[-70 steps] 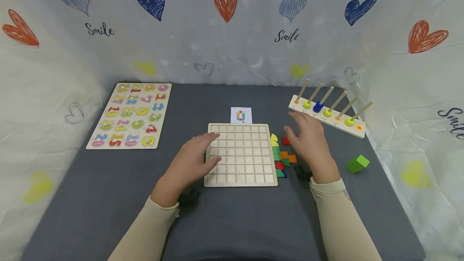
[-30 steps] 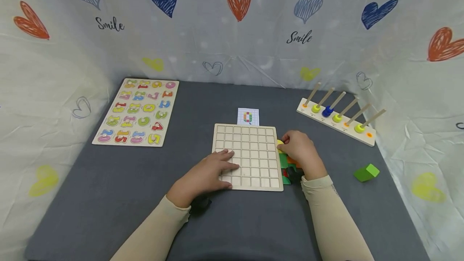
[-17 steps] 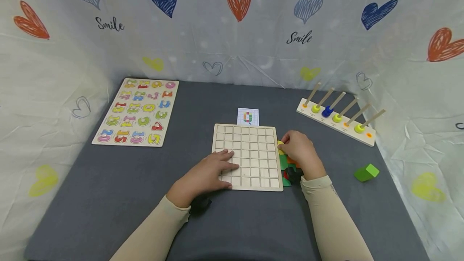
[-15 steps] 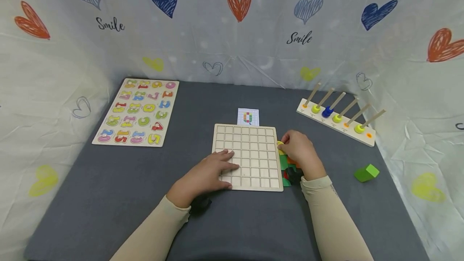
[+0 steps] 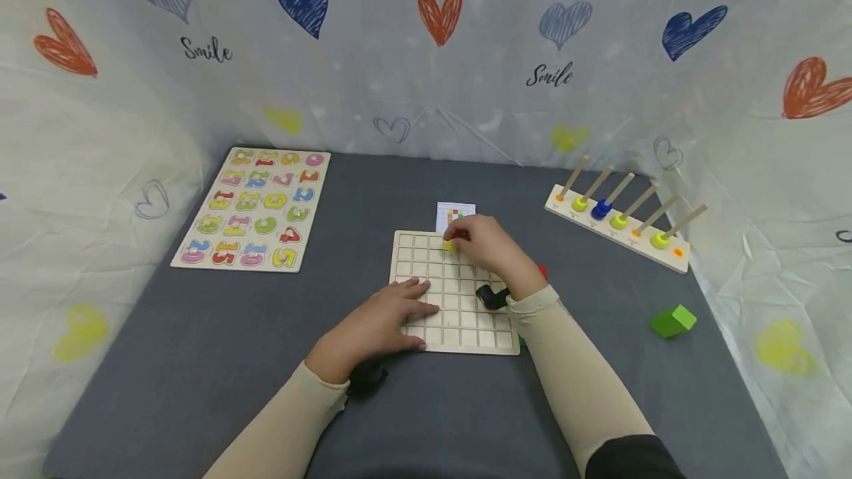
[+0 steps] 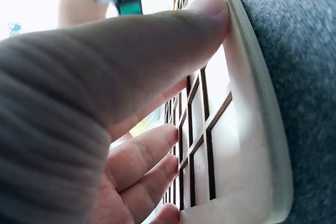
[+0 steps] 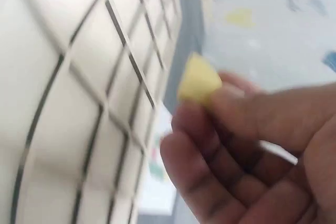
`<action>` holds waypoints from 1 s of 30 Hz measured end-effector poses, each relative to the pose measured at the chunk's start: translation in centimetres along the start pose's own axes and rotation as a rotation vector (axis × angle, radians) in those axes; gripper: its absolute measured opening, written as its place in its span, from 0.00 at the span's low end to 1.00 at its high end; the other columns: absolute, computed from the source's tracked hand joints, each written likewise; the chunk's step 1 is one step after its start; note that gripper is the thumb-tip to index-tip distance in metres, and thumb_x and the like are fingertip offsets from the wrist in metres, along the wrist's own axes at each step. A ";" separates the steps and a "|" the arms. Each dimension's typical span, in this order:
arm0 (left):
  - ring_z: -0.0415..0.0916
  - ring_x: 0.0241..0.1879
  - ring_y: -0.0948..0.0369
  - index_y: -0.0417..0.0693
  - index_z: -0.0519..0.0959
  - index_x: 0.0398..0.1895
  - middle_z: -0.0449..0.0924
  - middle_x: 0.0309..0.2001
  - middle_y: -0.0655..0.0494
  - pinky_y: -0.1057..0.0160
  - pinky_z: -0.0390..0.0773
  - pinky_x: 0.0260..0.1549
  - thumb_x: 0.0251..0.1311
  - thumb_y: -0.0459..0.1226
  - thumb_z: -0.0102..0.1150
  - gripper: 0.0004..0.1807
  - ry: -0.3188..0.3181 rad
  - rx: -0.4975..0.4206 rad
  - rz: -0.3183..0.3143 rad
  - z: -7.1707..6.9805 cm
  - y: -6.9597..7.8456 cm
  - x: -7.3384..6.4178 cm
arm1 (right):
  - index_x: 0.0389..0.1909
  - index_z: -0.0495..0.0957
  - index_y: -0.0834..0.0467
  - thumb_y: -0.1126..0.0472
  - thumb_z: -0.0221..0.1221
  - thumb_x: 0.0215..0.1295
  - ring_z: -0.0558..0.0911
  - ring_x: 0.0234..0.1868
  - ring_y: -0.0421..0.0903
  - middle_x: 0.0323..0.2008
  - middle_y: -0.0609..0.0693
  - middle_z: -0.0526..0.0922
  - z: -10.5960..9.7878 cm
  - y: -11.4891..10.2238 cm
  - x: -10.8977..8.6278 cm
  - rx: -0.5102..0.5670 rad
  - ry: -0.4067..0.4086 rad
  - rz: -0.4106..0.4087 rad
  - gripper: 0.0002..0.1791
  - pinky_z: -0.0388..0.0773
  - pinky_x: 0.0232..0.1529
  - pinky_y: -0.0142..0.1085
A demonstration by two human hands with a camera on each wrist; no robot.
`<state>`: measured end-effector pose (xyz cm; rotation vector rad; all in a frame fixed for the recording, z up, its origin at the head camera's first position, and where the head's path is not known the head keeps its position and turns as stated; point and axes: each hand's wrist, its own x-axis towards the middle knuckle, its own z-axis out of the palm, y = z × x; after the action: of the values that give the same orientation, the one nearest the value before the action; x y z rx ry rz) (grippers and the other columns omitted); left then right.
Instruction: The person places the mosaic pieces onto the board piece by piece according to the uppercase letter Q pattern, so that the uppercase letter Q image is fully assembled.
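Note:
My right hand (image 5: 489, 245) pinches a yellow quarter-round tile (image 7: 199, 80) between thumb and fingertips, over the far edge of a wooden grid board (image 5: 452, 316). The tile shows as a small yellow patch in the head view. Spread over the board's near left part, my left hand (image 5: 376, 320) rests with fingers straight; its thumb (image 6: 210, 11) presses the rim in the left wrist view. Behind the board lies a pattern card (image 5: 447, 210), partly covered by the right hand. Most loose tiles at the board's right side are hidden by the right forearm; a red tile (image 5: 542, 270) peeks out.
A number puzzle board (image 5: 256, 224) lies at the back left. At the back right stands a peg rack (image 5: 619, 228) with coloured rings. A green block (image 5: 674, 321) sits on the dark table at the right. Printed curtains enclose the back and sides.
The right hand has picked up a yellow tile from the pile beside the board and carried it left to the board's far edge. Earlier, the left hand settled onto the board.

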<state>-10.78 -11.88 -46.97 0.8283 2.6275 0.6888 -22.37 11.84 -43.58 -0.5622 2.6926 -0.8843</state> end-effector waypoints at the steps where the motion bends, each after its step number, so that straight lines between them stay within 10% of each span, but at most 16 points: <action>1: 0.58 0.85 0.44 0.53 0.85 0.70 0.67 0.82 0.45 0.36 0.61 0.82 0.58 0.45 0.83 0.34 -0.001 0.000 0.008 0.1 -0.1 0.0 | 0.52 0.89 0.58 0.66 0.59 0.81 0.86 0.53 0.52 0.51 0.55 0.90 0.5 -0.3 0.7 -0.011 -0.027 -0.022 0.10 0.84 0.58 0.50; 30: 0.58 0.85 0.43 0.53 0.85 0.69 0.67 0.82 0.44 0.37 0.60 0.83 0.59 0.44 0.83 0.34 0.004 -0.006 0.027 0.0 -0.1 -0.2 | 0.42 0.89 0.60 0.73 0.57 0.75 0.85 0.46 0.51 0.43 0.55 0.90 2.8 -2.3 1.9 -0.134 -0.058 -0.024 0.12 0.84 0.53 0.47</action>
<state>-10.64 -12.08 -47.00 0.8629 2.6205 0.7062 -22.47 7.84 -44.58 -0.6398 2.7119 -0.6854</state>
